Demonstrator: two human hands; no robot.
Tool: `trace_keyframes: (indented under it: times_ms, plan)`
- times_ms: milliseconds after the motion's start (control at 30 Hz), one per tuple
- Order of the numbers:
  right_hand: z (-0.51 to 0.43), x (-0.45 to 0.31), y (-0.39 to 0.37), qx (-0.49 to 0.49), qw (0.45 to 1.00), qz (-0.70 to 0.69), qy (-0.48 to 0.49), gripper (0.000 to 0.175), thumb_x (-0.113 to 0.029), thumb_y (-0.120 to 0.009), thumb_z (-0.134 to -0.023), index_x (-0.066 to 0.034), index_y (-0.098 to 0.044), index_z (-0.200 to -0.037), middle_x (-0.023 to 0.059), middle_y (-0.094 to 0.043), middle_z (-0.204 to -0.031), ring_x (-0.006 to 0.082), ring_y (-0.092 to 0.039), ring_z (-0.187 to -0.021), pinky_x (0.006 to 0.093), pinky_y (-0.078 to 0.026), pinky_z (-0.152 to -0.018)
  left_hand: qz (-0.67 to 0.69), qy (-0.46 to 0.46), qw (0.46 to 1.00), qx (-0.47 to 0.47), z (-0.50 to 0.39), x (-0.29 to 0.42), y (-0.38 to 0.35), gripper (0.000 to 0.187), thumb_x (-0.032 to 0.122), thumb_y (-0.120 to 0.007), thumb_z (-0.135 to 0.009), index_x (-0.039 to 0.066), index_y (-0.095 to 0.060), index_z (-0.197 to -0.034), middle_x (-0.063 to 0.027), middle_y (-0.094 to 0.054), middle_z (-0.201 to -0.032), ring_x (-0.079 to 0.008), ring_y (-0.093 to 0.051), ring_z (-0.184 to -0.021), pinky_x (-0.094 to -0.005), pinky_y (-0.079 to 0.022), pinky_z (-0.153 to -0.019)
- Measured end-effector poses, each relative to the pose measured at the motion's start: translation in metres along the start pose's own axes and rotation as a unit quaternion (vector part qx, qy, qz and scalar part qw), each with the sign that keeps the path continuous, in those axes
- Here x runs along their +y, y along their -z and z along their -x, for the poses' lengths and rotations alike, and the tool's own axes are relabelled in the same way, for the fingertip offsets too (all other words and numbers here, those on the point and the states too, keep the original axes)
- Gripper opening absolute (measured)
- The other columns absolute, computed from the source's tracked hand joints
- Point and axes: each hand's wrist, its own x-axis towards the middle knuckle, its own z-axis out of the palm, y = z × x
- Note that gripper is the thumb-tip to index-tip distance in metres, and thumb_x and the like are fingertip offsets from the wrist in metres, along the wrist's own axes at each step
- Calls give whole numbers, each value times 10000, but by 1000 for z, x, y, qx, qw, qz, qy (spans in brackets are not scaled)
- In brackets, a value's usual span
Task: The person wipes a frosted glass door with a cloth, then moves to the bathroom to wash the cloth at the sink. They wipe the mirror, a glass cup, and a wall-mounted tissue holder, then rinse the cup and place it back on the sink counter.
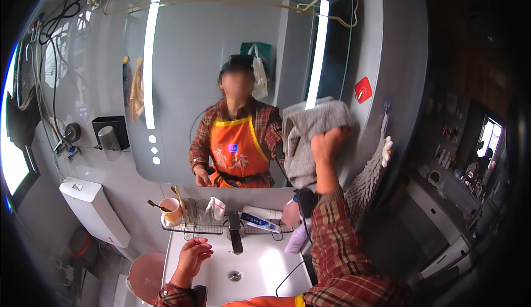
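My right hand (329, 151) is raised and grips a bunched grey cloth (299, 153) against the lower right part of a wall mirror (178, 79). The cloth covers the lower end of the mirror's right light strip (318, 54). Folds hide part of my fingertips. Over the left side of a white washbasin (257, 284) hangs my left hand (193, 258), its fingers loosely bent with nothing in them. It is left of the black faucet (235, 232) and above the metal drain (235, 276). My reflection in an orange apron shows in the mirror.
Behind the basin, a wire shelf (207, 227) carries a cup (171, 211) with a toothbrush, glasses (203, 211) and a toothpaste tube (260, 222). Pump bottles (295, 240) stand at its right. A fluffy grey duster (367, 180) hangs beside the mirror. A pink basin (147, 276) lies lower left.
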Motion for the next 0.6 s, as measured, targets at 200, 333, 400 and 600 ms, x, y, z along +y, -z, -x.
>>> trace_keyframes:
  times_ms: [200, 333, 400, 600]
  plan:
    - [-22, -144, -35, 32, 990, -84, 105, 490, -217, -629, -739, 12, -551, -1166, 211, -540, -1163, 413, -467, -1090, 494, -342, -939, 36, -16, 999, 23, 16, -5, 38, 136, 13, -512, -849, 42, -547, -977, -77, -635, -844, -190, -624, -767, -298, -485, -701]
    - [26, -234, -45, -24, 952, -200, 231, 437, -258, -647, -688, -30, -614, -1060, 165, -568, -1100, 421, -470, -1066, 535, -344, -882, 56, -57, 995, -65, 29, -6, 52, 117, 30, -507, -872, 43, -536, -984, -70, -627, -857, -183, -621, -782, -290, -484, -714]
    - [61, -263, -45, -114, 912, -200, 339, 384, -289, -662, -655, -55, -645, -959, 129, -581, -1059, 411, -468, -1074, 548, -346, -875, 47, -40, 998, -20, 35, -2, 58, 115, 29, -505, -872, 45, -535, -982, -69, -624, -861, -181, -617, -784, -287, -481, -716]
    - [148, -289, -16, -301, 750, -312, 500, 408, -260, -731, -627, -133, -608, -995, 31, -580, -996, 298, -505, -1008, 523, -381, -898, 43, -49, 998, 14, 67, 5, 83, 120, 23, -499, -870, 46, -535, -982, -71, -622, -858, -175, -605, -787, -281, -470, -721]
